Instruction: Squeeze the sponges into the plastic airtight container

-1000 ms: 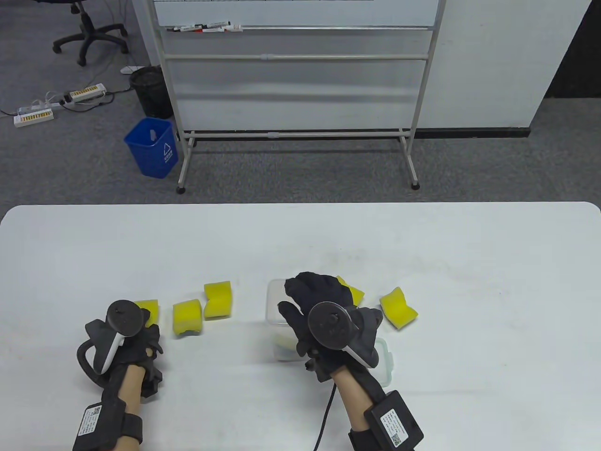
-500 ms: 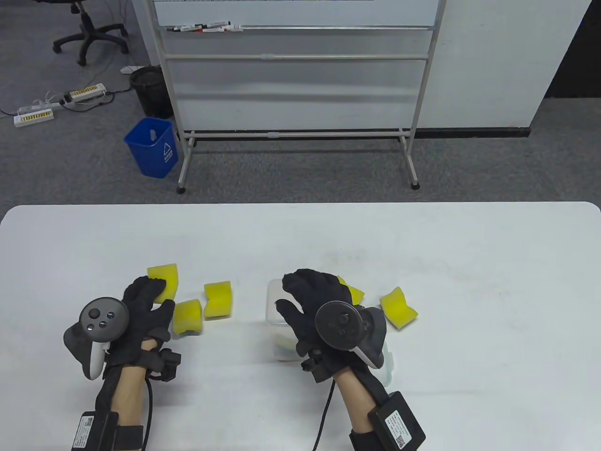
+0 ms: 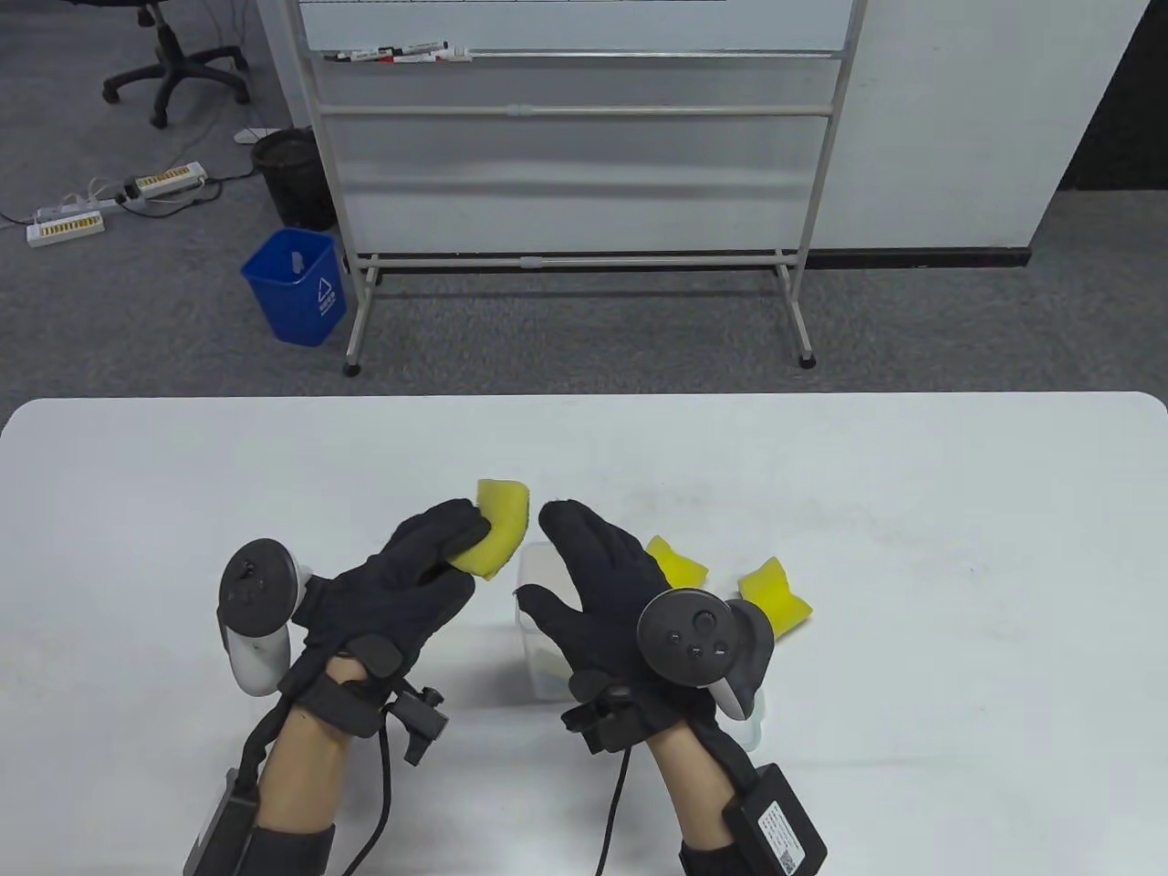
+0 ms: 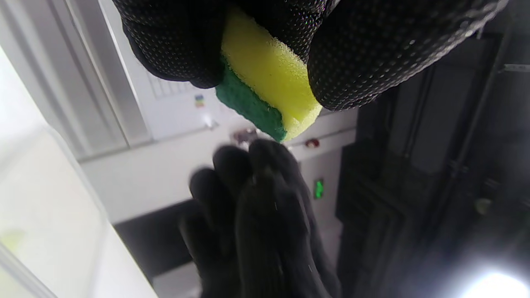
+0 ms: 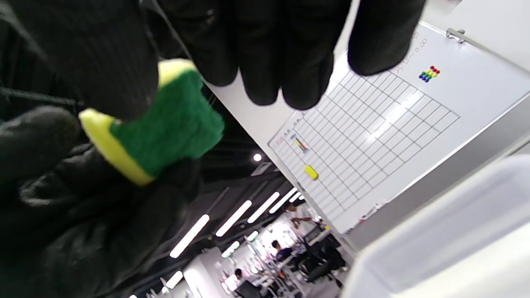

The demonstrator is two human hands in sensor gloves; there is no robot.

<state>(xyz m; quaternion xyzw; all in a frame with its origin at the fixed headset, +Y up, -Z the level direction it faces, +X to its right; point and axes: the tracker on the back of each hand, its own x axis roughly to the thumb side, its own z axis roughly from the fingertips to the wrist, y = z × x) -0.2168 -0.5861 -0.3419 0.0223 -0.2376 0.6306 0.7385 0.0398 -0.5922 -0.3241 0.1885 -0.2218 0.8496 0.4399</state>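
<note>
Fingers of the left hand [image 3: 401, 584] pinch a yellow sponge [image 3: 497, 529] above the far left corner of the clear container [image 3: 534, 584] in the table view; the right hand [image 3: 602, 584] hovers beside it, spread and holding nothing. Left wrist view: thumb and fingers [image 4: 364, 49] clamp it, green pad showing. Right wrist view: flat fingers [image 5: 265, 49] beside that sponge. Judged step: carrying; next, push it down inside.
</note>
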